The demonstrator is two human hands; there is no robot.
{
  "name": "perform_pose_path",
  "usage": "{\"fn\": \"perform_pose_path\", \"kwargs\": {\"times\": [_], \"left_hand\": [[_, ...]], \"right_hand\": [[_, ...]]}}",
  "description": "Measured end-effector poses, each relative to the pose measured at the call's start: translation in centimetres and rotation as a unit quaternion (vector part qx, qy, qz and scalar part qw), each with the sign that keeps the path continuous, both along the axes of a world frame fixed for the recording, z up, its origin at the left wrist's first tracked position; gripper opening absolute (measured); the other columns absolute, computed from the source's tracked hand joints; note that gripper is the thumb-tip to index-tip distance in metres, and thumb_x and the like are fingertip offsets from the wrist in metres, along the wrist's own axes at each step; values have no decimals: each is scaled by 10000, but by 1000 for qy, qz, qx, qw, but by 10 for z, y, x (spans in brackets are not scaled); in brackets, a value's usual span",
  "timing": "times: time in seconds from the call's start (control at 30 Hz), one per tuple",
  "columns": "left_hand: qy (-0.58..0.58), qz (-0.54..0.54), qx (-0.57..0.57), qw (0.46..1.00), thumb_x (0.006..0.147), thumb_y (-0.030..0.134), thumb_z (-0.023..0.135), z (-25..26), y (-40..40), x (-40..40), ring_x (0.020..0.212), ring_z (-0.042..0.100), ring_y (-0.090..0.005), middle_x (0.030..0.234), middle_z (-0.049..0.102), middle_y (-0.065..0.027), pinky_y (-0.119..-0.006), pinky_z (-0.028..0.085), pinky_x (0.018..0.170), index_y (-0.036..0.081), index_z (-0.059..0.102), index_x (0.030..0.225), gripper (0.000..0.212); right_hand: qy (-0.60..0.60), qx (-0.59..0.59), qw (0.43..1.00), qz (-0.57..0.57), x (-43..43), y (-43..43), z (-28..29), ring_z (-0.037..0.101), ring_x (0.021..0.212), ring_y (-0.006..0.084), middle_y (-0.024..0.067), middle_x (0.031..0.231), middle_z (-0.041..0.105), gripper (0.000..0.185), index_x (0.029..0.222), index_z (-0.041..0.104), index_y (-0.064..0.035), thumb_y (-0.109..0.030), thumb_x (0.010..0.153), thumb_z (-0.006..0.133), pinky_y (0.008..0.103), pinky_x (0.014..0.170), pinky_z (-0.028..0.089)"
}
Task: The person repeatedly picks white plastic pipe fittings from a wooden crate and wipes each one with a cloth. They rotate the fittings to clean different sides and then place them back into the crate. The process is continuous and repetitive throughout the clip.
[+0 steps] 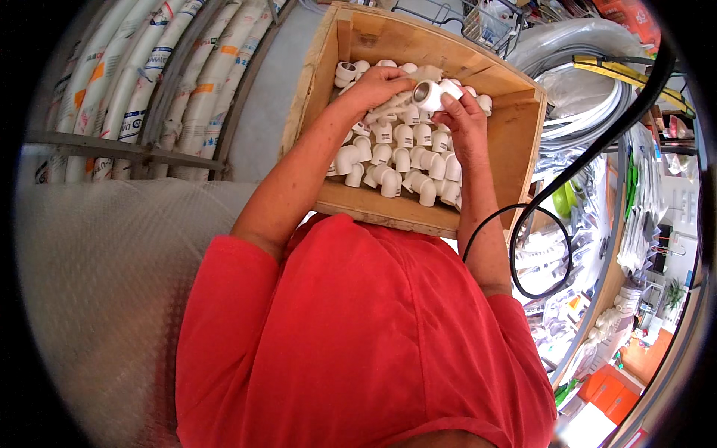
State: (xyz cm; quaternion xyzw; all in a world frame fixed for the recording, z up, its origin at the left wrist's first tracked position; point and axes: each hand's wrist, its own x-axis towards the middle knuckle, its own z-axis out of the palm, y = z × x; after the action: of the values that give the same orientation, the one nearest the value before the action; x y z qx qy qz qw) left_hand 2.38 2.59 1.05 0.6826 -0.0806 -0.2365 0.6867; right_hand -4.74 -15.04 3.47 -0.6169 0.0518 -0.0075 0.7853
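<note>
My right hand grips a white plastic elbow pipe fitting with a threaded metal insert in its open end, which faces up and left. Close beside it, my left hand pinches crumpled translucent plastic, perhaps a bag; part of it is hidden by the fingers. Both hands are over a wooden crate in front of me. Many white elbow fittings lie below in the crate, some in rough rows and bearing small labels.
To the left, long wrapped pipes rest in a metal rack. Coiled pipe lies right of the crate. A black cable loops down near my right forearm. Behind the crate stands a wire basket. Bagged goods hang at the right.
</note>
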Motion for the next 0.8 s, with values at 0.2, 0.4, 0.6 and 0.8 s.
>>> {"fn": "perform_pose_path", "kwargs": {"times": [0.2, 0.4, 0.6, 0.8], "left_hand": [[74, -91, -52, 992, 784, 230, 620, 15, -3, -14, 762, 528, -55, 847, 604, 24, -192, 414, 700, 75, 630, 925, 210], [81, -89, -147, 982, 776, 216, 632, 15, 0, -13, 687, 566, -59, 804, 622, -2, -189, 455, 617, 46, 637, 921, 224], [73, -25, -182, 980, 795, 222, 615, 12, 2, -4, 674, 571, -58, 822, 624, -8, -186, 460, 599, 49, 621, 936, 223], [21, 48, -106, 993, 794, 225, 622, 11, 1, -4, 674, 564, -59, 821, 622, -16, -182, 453, 594, 12, 595, 1017, 309]], "right_hand": [[-15, 56, 997, -50, 5, -8, -5, 567, 686, 100, 37, 875, 594, 306, 1053, 536, -23, -195, 813, 613, 225, 606, 498], [10, -84, 991, -107, 8, -7, -8, 560, 647, 90, 32, 820, 567, 299, 1007, 541, -10, -185, 786, 644, 198, 545, 474], [-13, -167, 985, -46, 5, -2, -17, 552, 615, 81, 35, 784, 570, 323, 993, 547, 9, -150, 747, 681, 198, 511, 455], [-5, -127, 992, 18, -1, 8, 0, 540, 630, 79, 41, 819, 590, 370, 1042, 547, -8, -165, 738, 689, 199, 569, 444]]}}
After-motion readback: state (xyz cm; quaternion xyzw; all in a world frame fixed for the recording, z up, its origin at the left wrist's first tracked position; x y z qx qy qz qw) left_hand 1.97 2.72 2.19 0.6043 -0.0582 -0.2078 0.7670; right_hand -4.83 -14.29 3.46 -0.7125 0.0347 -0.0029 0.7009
